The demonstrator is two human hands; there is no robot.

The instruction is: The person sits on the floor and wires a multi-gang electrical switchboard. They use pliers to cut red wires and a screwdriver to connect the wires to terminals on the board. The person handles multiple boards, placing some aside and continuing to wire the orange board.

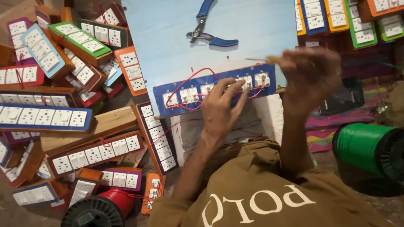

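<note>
Head camera looks down over a brown shirt [252, 197] at two bare forearms reaching up toward a blue switch panel [214, 90] that lies tilted near the picture's centre, its back face upward with white switch bodies in a row and thin red wires [189, 80] looping between them. From 6 o'clock the left forearm rises straight, and the left hand [221, 110] rests palm-down on the panel's lower edge, its fingers [240, 86] stretched long and close together toward 1 o'clock, touching the switch bodies and wires; it grips nothing that shows. At about 2 o'clock from the panel's middle the right hand [311, 75] is blurred, wrist bent, fingers curled shut around the pale handle of a screwdriver [263, 60], whose thin shaft points toward 9 o'clock just above the panel's right end; whether its tip touches the panel I cannot tell. Under the panel lies a light blue board [168, 42], and on it at 12 o'clock rest blue-handled pliers [208, 33], well apart from both hands. Toward 9 o'clock a heap of finished switch boards [67, 96] in many colours lies piled. At 4 o'clock sits a green wire spool [364, 147], and at 7 o'clock a red wire spool [118, 199].
</note>
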